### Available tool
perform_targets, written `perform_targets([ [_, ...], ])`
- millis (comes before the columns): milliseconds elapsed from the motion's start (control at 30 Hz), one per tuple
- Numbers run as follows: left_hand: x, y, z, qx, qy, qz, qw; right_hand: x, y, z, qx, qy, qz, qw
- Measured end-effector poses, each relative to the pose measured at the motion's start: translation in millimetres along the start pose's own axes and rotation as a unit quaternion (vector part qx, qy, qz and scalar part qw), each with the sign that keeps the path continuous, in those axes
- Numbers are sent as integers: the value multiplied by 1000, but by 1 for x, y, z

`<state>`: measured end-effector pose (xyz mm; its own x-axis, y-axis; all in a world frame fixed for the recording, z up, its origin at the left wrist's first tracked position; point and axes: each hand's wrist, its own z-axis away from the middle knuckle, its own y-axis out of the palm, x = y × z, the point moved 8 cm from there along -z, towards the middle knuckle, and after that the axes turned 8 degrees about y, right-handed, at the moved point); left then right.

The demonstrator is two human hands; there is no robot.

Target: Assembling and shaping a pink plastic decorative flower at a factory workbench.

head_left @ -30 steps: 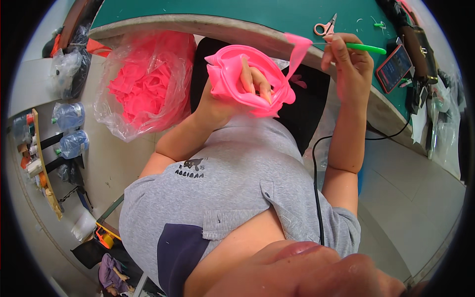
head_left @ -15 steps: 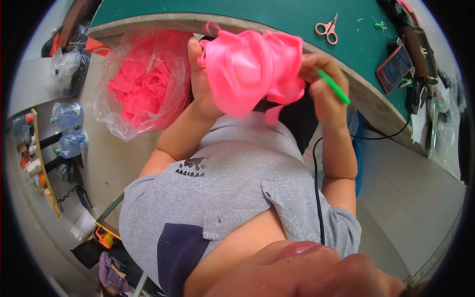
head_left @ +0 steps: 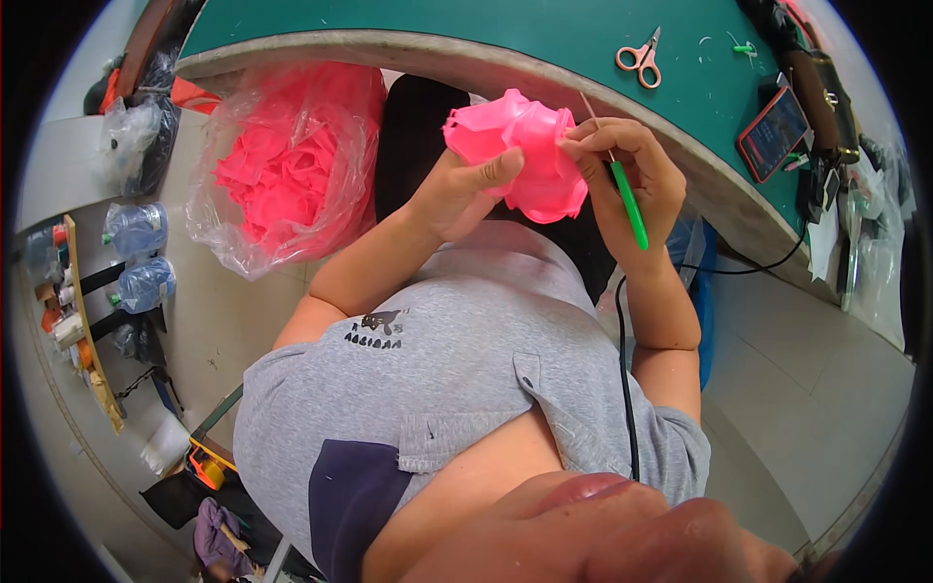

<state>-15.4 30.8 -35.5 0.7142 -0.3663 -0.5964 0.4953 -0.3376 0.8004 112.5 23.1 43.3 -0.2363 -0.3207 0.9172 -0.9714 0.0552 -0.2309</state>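
Observation:
A glossy, bright pink piece point(head_left: 533, 165), soft-looking with a wavy edge, is held above my lap near the table edge. My left hand point(head_left: 459, 192) grips it from the left, thumb on the near face and the other fingers mostly hidden behind it. At its right side, my right hand point(head_left: 637, 170) pinches the edge between thumb and fingers. Across that same hand lies a slim tool with a green handle point(head_left: 629, 206). Its thin pointed metal end point(head_left: 588, 105) sticks up past the fingers. The exact kind of pink piece cannot be told.
To the left, a clear plastic bag point(head_left: 219, 243) holds many pink pieces point(head_left: 277, 185). On the green table point(head_left: 466, 21) lie scissors point(head_left: 639, 58), a small green item point(head_left: 743, 49) and a phone point(head_left: 775, 141). A black cable point(head_left: 622, 389) hangs along my right side.
The pink piece was larger and blurred, spread wide between my hands; now it is gathered, lower and smaller in view. My left hand moved right, and the green handle turned more upright.

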Motion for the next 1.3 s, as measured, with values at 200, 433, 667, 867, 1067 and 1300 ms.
perform_targets([
  [200,-22,1,1,-84,119,-230,962,18,-19,-9,-68,-69,135,986],
  [433,-19,-2,6,-80,83,-301,947,9,1,-5,-13,-77,181,980],
  [667,-34,0,5,-91,175,-194,961,-34,-59,-21,-201,121,-17,972],
  [867,-44,-25,3,-29,112,101,988,-45,-201,-24,-416,7,-44,908],
  [1067,-45,-38,5,-46,78,173,981,-10,-288,25,-651,-63,26,756],
  [1300,-62,-32,2,-11,85,149,985,32,-319,43,-638,-186,171,727],
])
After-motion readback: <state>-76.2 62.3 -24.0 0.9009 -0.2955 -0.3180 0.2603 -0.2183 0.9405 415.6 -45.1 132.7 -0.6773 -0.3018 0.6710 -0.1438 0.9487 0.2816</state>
